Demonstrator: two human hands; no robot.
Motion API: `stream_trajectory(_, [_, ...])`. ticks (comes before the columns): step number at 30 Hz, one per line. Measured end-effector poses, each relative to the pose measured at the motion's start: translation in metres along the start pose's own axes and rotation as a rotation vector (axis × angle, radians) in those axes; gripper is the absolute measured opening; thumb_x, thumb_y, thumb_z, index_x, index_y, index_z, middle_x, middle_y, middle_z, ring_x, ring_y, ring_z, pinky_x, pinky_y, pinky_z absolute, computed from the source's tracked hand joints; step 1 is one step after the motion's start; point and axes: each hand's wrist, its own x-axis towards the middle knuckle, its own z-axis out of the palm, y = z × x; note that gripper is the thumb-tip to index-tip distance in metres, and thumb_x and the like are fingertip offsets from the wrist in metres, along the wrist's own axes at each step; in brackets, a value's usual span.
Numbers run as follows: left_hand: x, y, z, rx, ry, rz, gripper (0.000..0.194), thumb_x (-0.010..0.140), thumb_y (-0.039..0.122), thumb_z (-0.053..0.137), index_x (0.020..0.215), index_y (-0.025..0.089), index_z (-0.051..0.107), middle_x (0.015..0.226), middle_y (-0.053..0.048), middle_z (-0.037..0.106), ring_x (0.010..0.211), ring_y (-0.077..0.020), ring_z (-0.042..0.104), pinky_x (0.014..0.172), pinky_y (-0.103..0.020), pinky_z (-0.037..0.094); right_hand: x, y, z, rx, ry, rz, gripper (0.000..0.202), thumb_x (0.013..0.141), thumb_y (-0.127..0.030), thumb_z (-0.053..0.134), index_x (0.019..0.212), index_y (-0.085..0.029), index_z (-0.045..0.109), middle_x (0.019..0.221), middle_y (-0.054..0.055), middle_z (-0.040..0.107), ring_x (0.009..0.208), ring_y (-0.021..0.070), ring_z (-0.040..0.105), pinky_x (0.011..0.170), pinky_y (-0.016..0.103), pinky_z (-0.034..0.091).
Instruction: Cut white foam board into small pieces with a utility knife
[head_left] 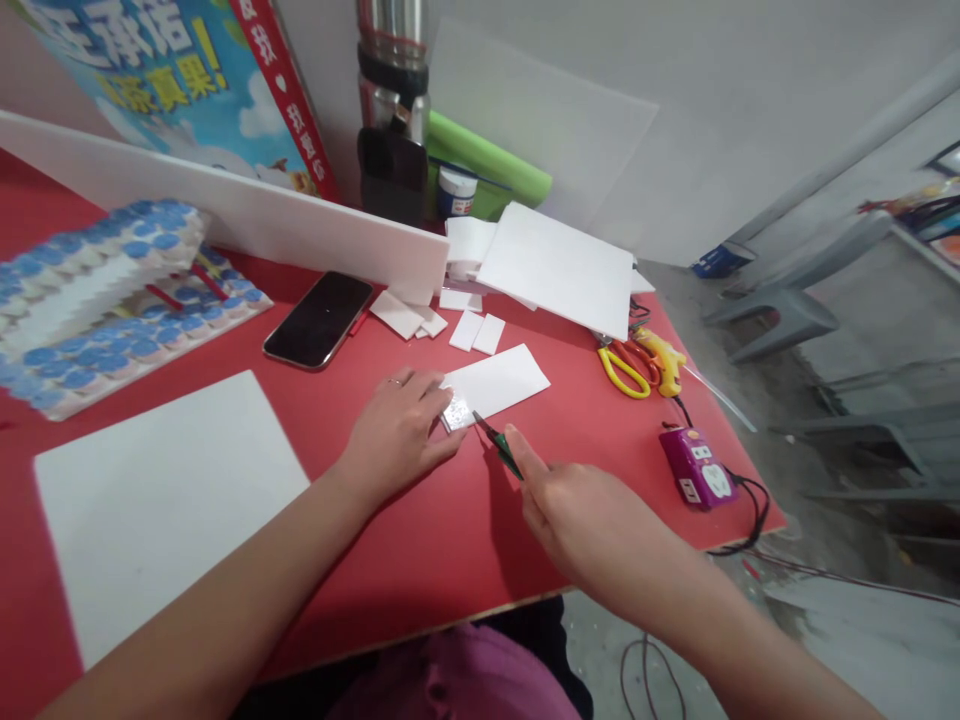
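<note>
Red worktop point(420, 550) lies under both hands. On it, near the middle, a small glossy square piece point(458, 411) sits against the lower left part of a white rectangular strip point(510, 376). The left hand point(401, 425), a ring on one finger, rests palm down at the piece; its grip is partly open, thumb and forefinger apart at the edges of the square. The right hand point(574, 505) has its grip closed around a green-handled craft knife point(504, 447), forefinger stretched along the handle, the blade's tip at the right edge of the glossy square; whether it touches I cannot tell.

Just beyond the strip lie two small white rectangles point(478, 332), side by side. A black-screened smartphone point(319, 320) is to their left, and further left stands a white model with blue round pieces point(127, 290). A large white sheet point(169, 500) lies beside the left forearm. On the far right are yellow-handled scissors point(624, 370), a yellow glue gun point(661, 358) and a purple power socket box point(697, 468) with a black cable. Beyond, a white board point(562, 265) lies near a stainless-steel flask point(394, 25).
</note>
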Motion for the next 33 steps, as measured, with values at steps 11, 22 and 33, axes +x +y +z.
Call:
stream_trajectory(11, [-0.001,-0.002,0.002,-0.018,0.017,0.018,0.023,0.098,0.033,0.065,0.104,0.012,0.073,0.116,-0.018,0.073,0.1,-0.0332,0.065,0.09,-0.05,0.056,-0.011,0.015,0.036,0.056,0.193,-0.057,0.072,0.096,-0.013,0.044,0.167,-0.004,0.033,0.083,0.014,0.078,0.066,0.026,0.072,0.05,0.031,0.032])
stream_trajectory(22, [-0.001,-0.003,0.001,-0.068,0.029,0.002,0.023,0.098,0.033,0.066,0.106,0.013,0.072,0.118,-0.019,0.072,0.101,-0.033,0.065,0.087,-0.05,0.058,0.01,0.097,0.092,0.047,0.543,0.379,0.062,0.108,-0.024,0.035,0.167,-0.008,0.032,0.094,0.015,0.076,0.068,0.0275,0.073,0.053,0.032,0.042])
stream_trajectory(33, [-0.003,-0.004,0.002,-0.06,0.003,-0.009,0.022,0.098,0.031,0.067,0.11,0.013,0.071,0.121,-0.019,0.071,0.105,-0.0334,0.065,0.088,-0.047,0.057,0.047,0.067,0.039,0.019,0.709,0.073,0.06,0.108,-0.035,0.056,0.161,-0.01,0.046,0.143,0.027,0.06,0.132,0.0395,0.056,0.108,0.052,0.048])
